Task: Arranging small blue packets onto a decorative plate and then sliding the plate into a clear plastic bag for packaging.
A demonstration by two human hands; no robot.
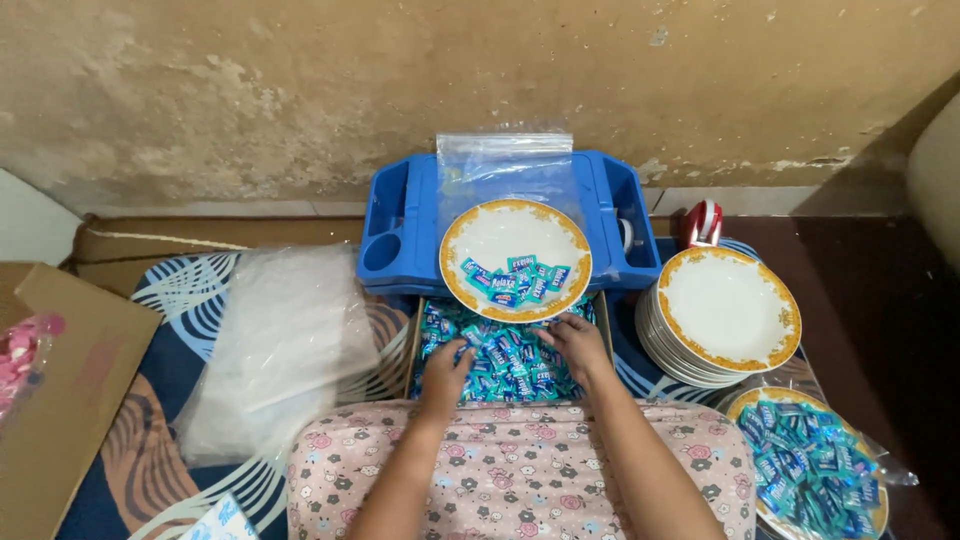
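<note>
In the cardboard box (412, 350) of blue-wrapped candies (505, 360) just past a pink floral cushion (520, 460), both hands are digging into the pile: the left hand (446, 368) is lying palm-down with fingers curled into the wrappers, and the right hand (577, 343) is doing the same near the box's far edge, fingers bent onto the sweets; whether either one is actually pinching a candy cannot be told, since the fingertips are buried. A gold-rimmed white plate (516, 258) is sitting on a blue plastic tray (400, 235), overlapping the far edge of the box, and is carrying a small heap of the same candies on its near half. A clear zip bag (505, 165) is standing behind the plate against the stained wall. To the right, a stack of matching plates (725, 315) is resting on the patterned mat (170, 290), with a red tape dispenser (702, 222) just behind it and a bagged plate of candies (810, 465) in front of it. To the left, a pile of clear plastic bags (275, 345) is lying beside a brown carton (65, 390).
</note>
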